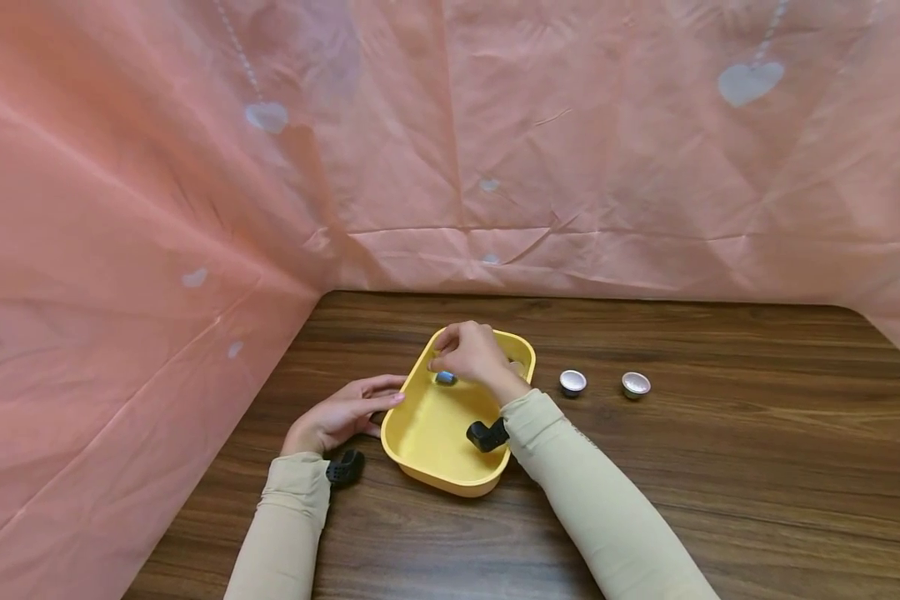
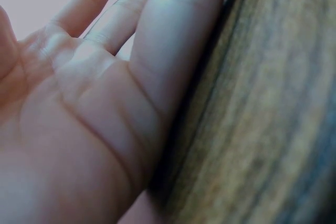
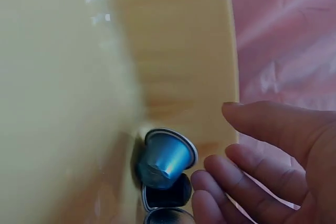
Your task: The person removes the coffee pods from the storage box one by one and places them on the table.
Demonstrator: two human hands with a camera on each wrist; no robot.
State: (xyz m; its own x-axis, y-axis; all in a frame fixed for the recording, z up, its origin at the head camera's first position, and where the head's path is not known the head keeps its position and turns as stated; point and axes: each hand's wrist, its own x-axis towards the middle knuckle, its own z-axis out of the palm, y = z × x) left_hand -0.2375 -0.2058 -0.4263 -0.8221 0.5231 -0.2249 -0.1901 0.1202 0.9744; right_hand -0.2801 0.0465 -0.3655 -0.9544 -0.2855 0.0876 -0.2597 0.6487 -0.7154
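A yellow rectangular bin (image 1: 444,437) stands on the table, its long sides slanting in the head view. At its left wall, my left hand (image 1: 345,412) rests with fingers fairly straight, fingertips right at the rim. The left wrist view shows the open palm (image 2: 89,114) against the wood. My right hand (image 1: 471,358) reaches over the far part of the bin, thumb and fingers apart with nothing between them. Beside its fingertips lies a blue coffee capsule (image 3: 168,156), tilted on a dark capsule (image 3: 170,192); another capsule (image 3: 168,216) is partly cut off by the frame.
Two coffee capsules with silvery lids, a nearer one (image 1: 572,382) and a farther one (image 1: 636,384), stand on the wooden table (image 1: 757,467) right of the bin. A pink curtain (image 1: 607,167) with pale hearts encloses the back and left side.
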